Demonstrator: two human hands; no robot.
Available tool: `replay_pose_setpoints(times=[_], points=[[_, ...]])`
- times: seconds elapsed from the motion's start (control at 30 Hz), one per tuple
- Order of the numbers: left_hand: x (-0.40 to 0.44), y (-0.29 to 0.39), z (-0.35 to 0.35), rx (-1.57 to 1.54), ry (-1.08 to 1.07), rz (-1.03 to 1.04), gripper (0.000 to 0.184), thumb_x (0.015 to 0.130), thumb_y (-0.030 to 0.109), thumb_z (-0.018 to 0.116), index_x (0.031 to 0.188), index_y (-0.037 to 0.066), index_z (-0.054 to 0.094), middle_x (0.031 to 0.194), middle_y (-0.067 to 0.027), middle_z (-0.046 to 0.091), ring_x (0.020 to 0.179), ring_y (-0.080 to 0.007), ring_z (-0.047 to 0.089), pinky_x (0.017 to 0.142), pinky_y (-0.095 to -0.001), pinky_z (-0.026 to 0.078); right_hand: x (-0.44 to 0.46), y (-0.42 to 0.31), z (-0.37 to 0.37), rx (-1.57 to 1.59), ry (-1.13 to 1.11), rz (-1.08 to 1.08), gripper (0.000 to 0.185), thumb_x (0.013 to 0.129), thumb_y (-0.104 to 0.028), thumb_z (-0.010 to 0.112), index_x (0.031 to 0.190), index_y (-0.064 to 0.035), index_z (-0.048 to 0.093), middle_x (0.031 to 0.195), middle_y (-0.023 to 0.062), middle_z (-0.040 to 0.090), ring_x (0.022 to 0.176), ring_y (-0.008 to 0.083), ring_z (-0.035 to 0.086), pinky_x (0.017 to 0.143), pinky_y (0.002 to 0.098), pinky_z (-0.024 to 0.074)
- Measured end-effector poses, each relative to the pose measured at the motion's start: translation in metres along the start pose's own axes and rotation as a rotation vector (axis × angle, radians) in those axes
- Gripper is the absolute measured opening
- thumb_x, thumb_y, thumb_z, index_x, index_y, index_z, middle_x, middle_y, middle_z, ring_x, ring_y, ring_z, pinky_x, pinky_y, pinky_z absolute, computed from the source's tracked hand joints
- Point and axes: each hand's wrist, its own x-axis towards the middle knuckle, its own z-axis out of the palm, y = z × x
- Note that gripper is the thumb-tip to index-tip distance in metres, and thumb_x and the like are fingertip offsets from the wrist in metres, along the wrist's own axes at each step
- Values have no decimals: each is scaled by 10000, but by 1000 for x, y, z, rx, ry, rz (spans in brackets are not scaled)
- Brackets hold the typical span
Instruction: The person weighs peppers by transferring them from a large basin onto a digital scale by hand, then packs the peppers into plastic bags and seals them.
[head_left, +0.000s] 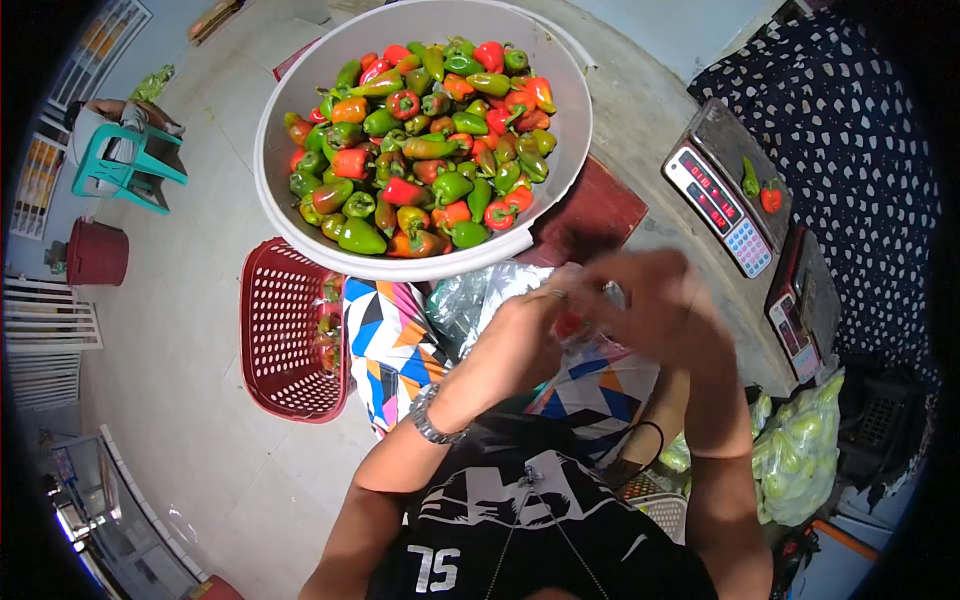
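Note:
My left hand (517, 342), with a metal watch on its wrist, is closed on a small see-through plastic bag (572, 328) above my lap. Something red shows inside the bag. Close beside it is my right hand (655, 305), smeared by motion, so its fingers cannot be made out. More crumpled plastic bags (480, 300) lie on my lap. Just beyond my hands stands a large round white tub (270, 190) full of green, red and orange peppers (420, 150).
Left of my knees, a red basket (285, 330) holds bagged peppers. Two digital scales (725, 205) are on the right; one bears a green and a red pepper (770, 196). A bag of green produce (800, 450) sits at lower right. A teal stool (130, 165) is far left.

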Motion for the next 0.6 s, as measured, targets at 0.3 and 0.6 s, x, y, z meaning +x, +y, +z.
replay_pose_setpoints(times=[0.3, 0.6], points=[[-14, 17, 38, -2, -141, 84, 611, 715, -82, 563, 1323, -136, 539, 1492, -393, 424, 1274, -498, 546, 1070, -501, 485, 214, 51, 162, -224, -262, -300, 511, 832, -111, 677, 1340, -100, 618, 1259, 172, 666, 1153, 360, 658, 979, 469, 533], [-34, -7, 31, -104, -83, 40, 823, 720, -109, 513, 1525, 27, 410, 1361, -298, 586, 1233, -474, 577, 1058, -504, 473, 214, 48, 141, 1162, -417, 178, 471, 914, -420, 752, 1113, 7, 759, 1106, 93, 745, 1032, 196, 679, 950, 321, 515]])
